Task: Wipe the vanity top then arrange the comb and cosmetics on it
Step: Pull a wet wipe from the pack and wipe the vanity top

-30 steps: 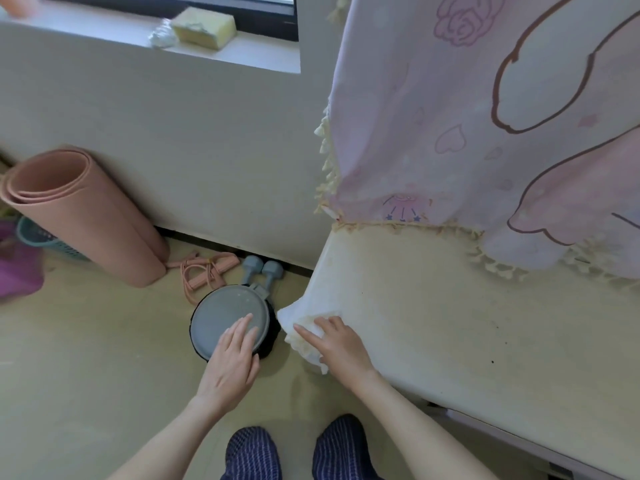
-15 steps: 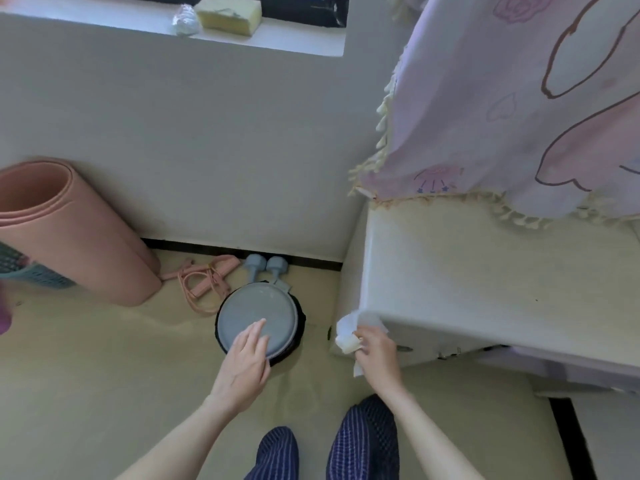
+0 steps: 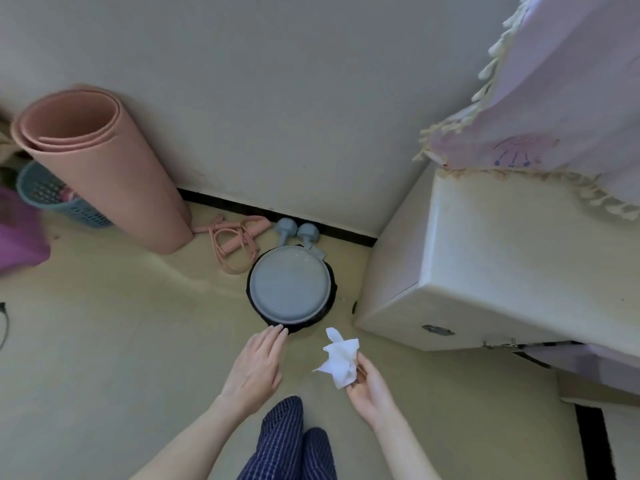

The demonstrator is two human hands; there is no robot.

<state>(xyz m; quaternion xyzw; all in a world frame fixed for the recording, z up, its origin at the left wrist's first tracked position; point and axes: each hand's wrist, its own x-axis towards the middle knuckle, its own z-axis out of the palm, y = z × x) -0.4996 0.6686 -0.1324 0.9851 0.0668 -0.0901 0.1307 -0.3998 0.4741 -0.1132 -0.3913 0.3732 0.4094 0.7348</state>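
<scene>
The cream vanity top (image 3: 519, 251) fills the right side, bare and faintly stained. My right hand (image 3: 372, 389) pinches a crumpled white tissue (image 3: 341, 358) in the air, left of and below the vanity's front corner. My left hand (image 3: 256, 367) is held flat with straight fingers, its fingertips over the near edge of a round grey-lidded bin (image 3: 290, 285) on the floor. No comb or cosmetics are in view.
A pink fringed cloth (image 3: 561, 98) hangs over the vanity's back. On the floor by the wall are a rolled pink mat (image 3: 100, 161), a blue basket (image 3: 52, 199), a pink skipping rope (image 3: 235, 240) and two grey dumbbells (image 3: 298, 232). My legs (image 3: 287, 445) are at the bottom.
My right hand has left the vanity's front corner and moved down and left with the tissue. The view has swung left and down. My left hand stays near the bin lid.
</scene>
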